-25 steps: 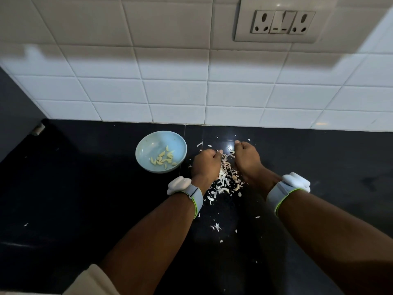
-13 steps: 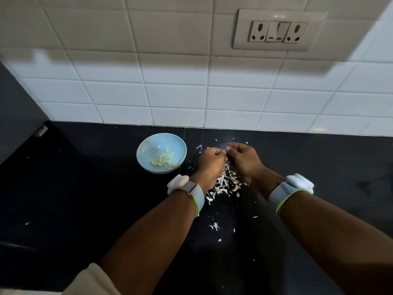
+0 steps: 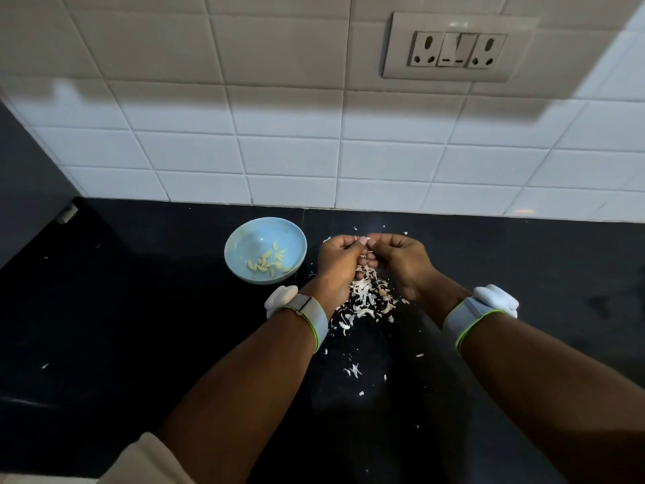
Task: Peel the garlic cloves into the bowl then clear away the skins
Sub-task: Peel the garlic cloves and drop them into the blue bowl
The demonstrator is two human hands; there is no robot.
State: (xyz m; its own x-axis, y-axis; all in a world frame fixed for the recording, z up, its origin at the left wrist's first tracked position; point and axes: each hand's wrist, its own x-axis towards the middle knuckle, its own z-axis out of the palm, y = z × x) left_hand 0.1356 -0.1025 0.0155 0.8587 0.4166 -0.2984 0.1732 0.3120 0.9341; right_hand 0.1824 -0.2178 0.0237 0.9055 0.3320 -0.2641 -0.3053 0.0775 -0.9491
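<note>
Two hands, left hand (image 3: 338,260) and right hand (image 3: 401,256), pinch one garlic clove (image 3: 363,241) above the skins (image 3: 366,297); peeling is judged underway; next, a drop into the bowl (image 3: 244,239).

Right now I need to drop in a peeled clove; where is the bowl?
In the head view, the blue bowl sits on the black counter, just left of the left hand, near the tiled wall.

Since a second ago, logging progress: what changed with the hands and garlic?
Both hands, left and right, rose off the skins and met, pinching a clove between them. Bowl and skins stayed put.
</note>
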